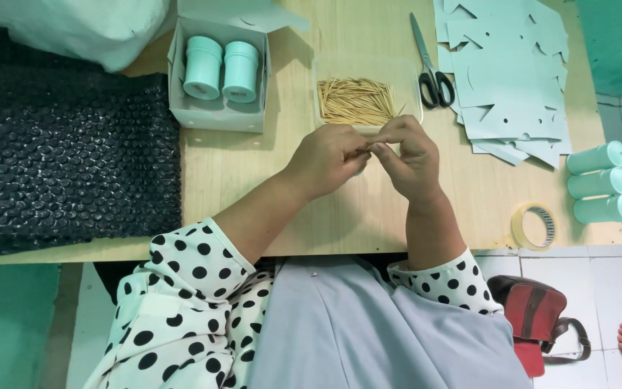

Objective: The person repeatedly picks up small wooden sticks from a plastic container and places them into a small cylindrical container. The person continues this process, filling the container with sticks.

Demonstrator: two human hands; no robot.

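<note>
Toothpicks sit in the clear tray just beyond the hands, and left hand and right hand both pinch what looks like a small bunch, so a loose grip could scatter them.

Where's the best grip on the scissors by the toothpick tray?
Take the scissors by the black handle loops, coming from the near side. They lie flat, blades shut and pointing away, loops nearest the right hand, between the clear tray and paper cutouts.
</note>
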